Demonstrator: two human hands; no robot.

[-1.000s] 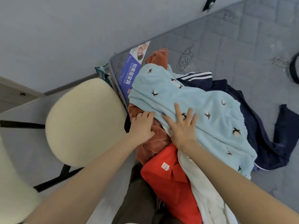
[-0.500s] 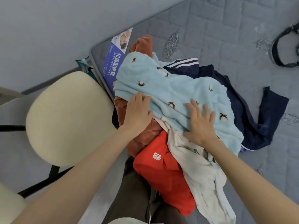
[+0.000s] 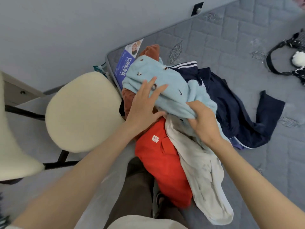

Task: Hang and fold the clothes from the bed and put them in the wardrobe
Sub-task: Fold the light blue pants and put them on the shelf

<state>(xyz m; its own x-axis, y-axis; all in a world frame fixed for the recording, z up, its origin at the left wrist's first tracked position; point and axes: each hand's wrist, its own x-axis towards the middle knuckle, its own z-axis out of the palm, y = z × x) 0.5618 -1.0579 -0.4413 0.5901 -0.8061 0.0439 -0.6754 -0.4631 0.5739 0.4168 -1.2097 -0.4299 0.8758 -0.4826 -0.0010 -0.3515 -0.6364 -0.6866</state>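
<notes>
A pile of clothes lies at the near corner of the grey quilted bed [image 3: 231,38]. On top is a light blue fleece garment [image 3: 178,90] with small dark bird motifs. My right hand [image 3: 203,123] grips a bunched fold of its lower edge. My left hand [image 3: 145,103] lies on its left side with fingers spread and straight. Under it are a rust-brown garment [image 3: 128,100], a bright red garment [image 3: 163,164] with a white label, a cream garment [image 3: 203,171] and a navy striped tracksuit piece [image 3: 231,103].
A cream padded chair seat [image 3: 82,111] on black legs stands left of the bed corner, close to the pile. A black strap with a dark bag [image 3: 287,61] lies at the right of the bed. A blue printed label [image 3: 123,65] sits at the mattress corner.
My right hand has gone from lying flat on the blue fleece to gripping a bunch of it. The fleece is gathered up. My left hand has spread its fingers on the fleece.
</notes>
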